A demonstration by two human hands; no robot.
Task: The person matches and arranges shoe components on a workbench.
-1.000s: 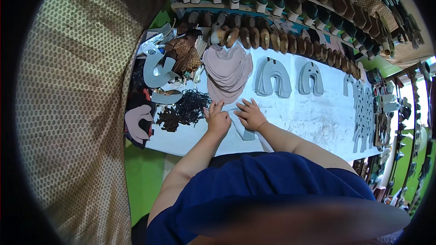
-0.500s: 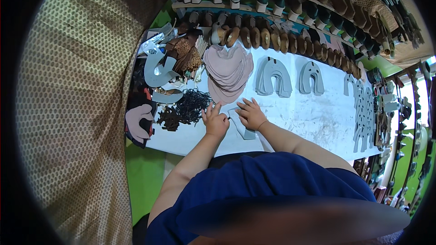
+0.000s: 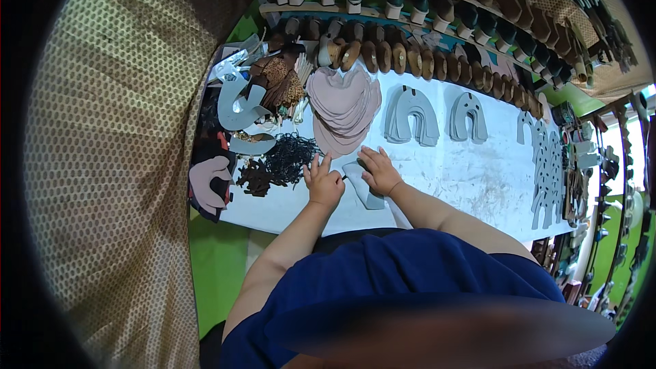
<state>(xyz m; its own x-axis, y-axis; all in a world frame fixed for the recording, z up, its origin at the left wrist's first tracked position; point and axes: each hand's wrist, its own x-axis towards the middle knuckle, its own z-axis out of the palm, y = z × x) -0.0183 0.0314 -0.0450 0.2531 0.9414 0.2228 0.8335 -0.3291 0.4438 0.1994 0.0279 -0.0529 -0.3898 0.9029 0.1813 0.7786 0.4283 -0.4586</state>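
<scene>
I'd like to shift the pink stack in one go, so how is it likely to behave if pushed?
The pink stack would probably slide apart, since its layers lie staggered. Each layer looks thin, so it may be light and bendy. Rolling seems unlikely, as the stack lies broad and flat on the table.

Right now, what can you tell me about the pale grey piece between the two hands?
The pale grey piece is thin and sheet-like, perhaps leather or fabric, with a darker near end. It lies aslant on the white tabletop, its far part partly hidden by the right hand. The left hand is close by its left edge; contact is unclear.
</scene>
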